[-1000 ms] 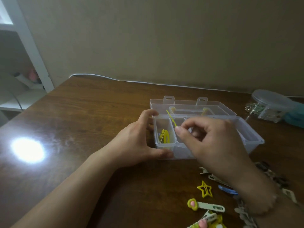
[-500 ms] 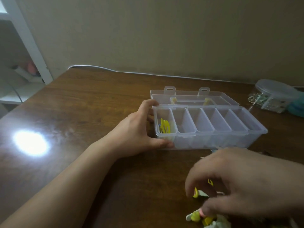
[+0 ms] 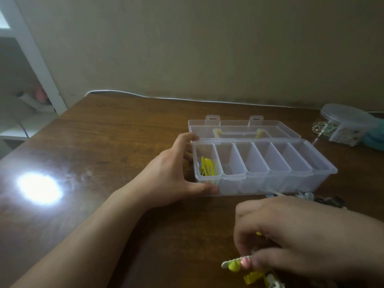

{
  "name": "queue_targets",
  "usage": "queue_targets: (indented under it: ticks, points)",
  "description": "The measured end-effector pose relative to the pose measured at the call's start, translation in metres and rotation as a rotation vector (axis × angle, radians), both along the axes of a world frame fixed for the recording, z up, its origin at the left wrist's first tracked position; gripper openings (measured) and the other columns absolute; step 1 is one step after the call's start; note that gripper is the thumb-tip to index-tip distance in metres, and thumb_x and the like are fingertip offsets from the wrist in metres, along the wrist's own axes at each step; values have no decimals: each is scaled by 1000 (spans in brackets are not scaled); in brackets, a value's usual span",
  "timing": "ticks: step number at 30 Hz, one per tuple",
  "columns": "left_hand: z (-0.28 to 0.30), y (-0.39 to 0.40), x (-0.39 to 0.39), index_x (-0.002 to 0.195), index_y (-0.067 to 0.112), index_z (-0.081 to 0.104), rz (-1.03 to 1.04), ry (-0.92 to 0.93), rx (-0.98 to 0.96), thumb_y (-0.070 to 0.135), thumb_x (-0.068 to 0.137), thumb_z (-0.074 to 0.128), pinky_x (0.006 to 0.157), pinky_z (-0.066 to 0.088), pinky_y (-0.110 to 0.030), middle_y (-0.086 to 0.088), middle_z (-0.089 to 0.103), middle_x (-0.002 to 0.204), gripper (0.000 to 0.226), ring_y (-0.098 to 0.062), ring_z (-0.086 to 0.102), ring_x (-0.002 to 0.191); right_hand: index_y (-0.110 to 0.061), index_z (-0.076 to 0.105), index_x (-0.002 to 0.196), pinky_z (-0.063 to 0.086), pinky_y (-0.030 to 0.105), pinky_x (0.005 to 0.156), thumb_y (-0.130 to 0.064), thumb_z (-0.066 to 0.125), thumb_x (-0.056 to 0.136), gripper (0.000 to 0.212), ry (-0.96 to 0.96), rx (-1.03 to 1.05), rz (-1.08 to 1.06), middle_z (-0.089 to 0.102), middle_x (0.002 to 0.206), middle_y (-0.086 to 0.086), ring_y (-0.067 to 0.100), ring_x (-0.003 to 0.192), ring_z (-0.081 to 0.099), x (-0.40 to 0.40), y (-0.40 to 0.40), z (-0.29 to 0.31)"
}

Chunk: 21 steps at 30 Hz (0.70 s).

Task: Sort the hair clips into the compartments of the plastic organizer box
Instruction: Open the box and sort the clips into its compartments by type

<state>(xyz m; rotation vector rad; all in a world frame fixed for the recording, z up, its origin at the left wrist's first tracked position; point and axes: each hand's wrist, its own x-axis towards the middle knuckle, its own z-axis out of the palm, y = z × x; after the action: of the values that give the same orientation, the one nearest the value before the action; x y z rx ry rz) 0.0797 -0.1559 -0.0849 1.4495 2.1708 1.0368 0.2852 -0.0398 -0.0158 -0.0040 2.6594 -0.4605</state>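
Head view: left hand (image 3: 166, 175) grips organizer box (image 3: 270, 185) left edge.

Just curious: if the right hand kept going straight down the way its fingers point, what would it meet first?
Most likely the yellow-tipped hair clip under the right hand; its fingertips seem to touch it already, though depth is unclear.

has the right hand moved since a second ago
Yes. The right hand was over the organizer box dropping a yellow clip; it has come toward the camera, down to the loose clips in front.
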Motion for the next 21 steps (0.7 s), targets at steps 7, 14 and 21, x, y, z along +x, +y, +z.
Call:
queue_targets:
  ticks: [7, 14, 21]
  points:
    - [-3, 1, 1, 140, 42, 25, -28, -9, 50, 65, 54, 83, 96, 56, -36, 12, 57, 135, 106, -4, 60, 116, -34, 64, 81, 52, 28, 56, -46, 70, 79, 13, 864, -409, -360, 64, 80, -7, 15, 72, 60, -11, 0, -10]
    - [-3, 0, 2, 139, 45, 23, -33, 0, 51, 61, 58, 84, 98, 54, -33, 13, 53, 138, 102, -2, 57, 118, -30, 67, 88, 44, 25, 73, -50, 53, 84, 24, 967, 89, -500, 61, 89, -16, 6, 90, 52, -50, -3, -40]
    - [-4, 1, 1, 139, 44, 23, -41, 9, 54, 65, 59, 81, 95, 56, -33, 8, 54, 139, 101, -5, 58, 119, -32, 71, 108, 38, 41, 99, -65, 27, 92, 57, 772, 49, -294, 60, 117, -19, 8, 123, 42, -40, 5, -35]
